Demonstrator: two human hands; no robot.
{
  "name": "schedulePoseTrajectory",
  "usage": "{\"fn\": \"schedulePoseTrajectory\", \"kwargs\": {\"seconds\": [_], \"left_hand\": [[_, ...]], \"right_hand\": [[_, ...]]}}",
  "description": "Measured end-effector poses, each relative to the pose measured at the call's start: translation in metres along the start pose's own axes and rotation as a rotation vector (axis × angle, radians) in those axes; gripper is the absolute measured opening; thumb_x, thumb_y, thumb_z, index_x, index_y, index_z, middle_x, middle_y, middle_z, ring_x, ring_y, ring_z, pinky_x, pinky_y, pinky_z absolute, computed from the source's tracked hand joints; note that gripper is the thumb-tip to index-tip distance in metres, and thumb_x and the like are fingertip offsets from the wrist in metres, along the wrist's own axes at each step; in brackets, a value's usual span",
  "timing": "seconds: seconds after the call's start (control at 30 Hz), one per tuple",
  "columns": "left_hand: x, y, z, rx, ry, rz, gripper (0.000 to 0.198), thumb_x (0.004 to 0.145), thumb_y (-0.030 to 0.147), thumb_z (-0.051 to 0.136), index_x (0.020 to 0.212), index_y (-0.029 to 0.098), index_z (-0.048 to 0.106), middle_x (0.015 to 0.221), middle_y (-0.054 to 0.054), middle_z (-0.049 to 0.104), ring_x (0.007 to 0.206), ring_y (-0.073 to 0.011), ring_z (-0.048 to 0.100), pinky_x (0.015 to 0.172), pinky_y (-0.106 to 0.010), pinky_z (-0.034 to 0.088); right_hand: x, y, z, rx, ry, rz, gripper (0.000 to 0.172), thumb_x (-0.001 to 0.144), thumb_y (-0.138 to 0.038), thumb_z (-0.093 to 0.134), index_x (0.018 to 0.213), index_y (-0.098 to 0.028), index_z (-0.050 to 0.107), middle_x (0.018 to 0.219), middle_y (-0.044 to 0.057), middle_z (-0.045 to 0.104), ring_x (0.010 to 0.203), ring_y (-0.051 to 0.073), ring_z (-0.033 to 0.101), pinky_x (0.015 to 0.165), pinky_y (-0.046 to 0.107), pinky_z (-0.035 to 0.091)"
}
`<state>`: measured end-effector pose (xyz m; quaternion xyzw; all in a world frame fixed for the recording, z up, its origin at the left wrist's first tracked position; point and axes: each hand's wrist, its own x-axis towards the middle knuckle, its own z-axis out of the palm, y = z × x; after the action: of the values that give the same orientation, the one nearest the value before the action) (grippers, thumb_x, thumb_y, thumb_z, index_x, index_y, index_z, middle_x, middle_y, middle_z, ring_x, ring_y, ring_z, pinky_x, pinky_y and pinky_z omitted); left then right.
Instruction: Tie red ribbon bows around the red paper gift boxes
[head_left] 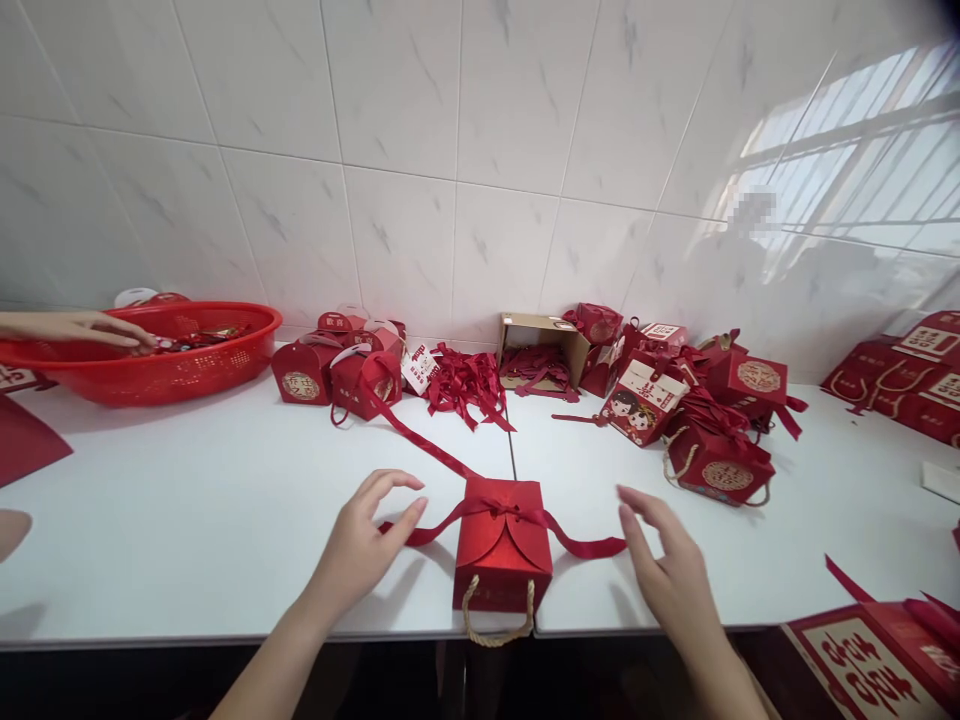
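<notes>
A red gift box (499, 555) with a twisted rope handle (499, 638) sits at the table's front edge, its curved top flaps closed. A dark red ribbon (581, 545) is knotted across its top, with tails spreading to both sides. To the left, my left hand (367, 535) is open, thumb and fingers apart, close to the left tail, which passes partly behind it. My right hand (667, 545) is open beside the end of the right tail, fingers curved. Another ribbon (420, 440) runs from behind the box toward small red boxes (367, 380).
At left, another person's hand (112, 330) reaches into a red plastic basket (187, 370). Loose ribbons (465, 380) lie near the wall beside an open cardboard box (544, 335). Several tied gift boxes (724, 470) are piled at right. A large red bag (862, 665) stands front right.
</notes>
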<state>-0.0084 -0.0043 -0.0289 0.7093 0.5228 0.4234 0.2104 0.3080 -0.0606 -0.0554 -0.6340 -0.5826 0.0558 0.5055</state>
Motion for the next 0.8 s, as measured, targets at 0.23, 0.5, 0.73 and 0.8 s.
{"fn": "schedulePoseTrajectory", "kwargs": {"seconds": [0.23,0.5,0.73,0.8], "left_hand": [[-0.003,0.042,0.033,-0.289,-0.14,0.013,0.014,0.082,0.027,0.057,0.093,0.022,0.052,0.101,-0.003,0.056,0.099,-0.019,0.056,0.095,-0.039,0.044],[-0.005,0.041,0.043,-0.375,-0.165,-0.07,0.013,0.085,0.028,0.052,0.091,0.023,0.042,0.092,0.0,0.049,0.085,-0.0151,0.052,0.075,-0.03,0.046],[-0.001,0.037,0.039,-0.414,-0.273,-0.1,0.018,0.086,0.032,0.052,0.095,0.023,0.039,0.069,0.007,0.041,0.062,-0.0114,0.045,0.062,-0.025,0.04],[-0.001,0.038,0.038,-0.425,-0.299,-0.119,0.02,0.086,0.034,0.052,0.096,0.024,0.038,0.065,0.008,0.039,0.058,-0.0107,0.043,0.059,-0.024,0.037]], "right_hand": [[0.003,-0.061,0.027,0.316,-0.432,0.119,0.043,0.094,-0.049,0.034,0.119,-0.019,0.052,0.073,0.001,0.059,0.066,0.016,0.059,0.062,0.027,0.049],[0.003,-0.069,0.031,0.283,-0.514,0.001,0.045,0.089,-0.046,0.048,0.127,-0.021,0.052,0.115,0.011,0.06,0.08,0.018,0.061,0.069,0.029,0.05],[0.005,-0.064,0.036,0.358,-0.561,0.104,0.043,0.09,-0.047,0.046,0.123,-0.021,0.046,0.063,-0.007,0.039,0.054,0.011,0.04,0.051,0.023,0.034],[0.007,-0.063,0.037,0.398,-0.576,0.12,0.044,0.088,-0.047,0.049,0.122,-0.019,0.046,0.06,-0.008,0.034,0.054,0.011,0.037,0.053,0.023,0.032]]}}
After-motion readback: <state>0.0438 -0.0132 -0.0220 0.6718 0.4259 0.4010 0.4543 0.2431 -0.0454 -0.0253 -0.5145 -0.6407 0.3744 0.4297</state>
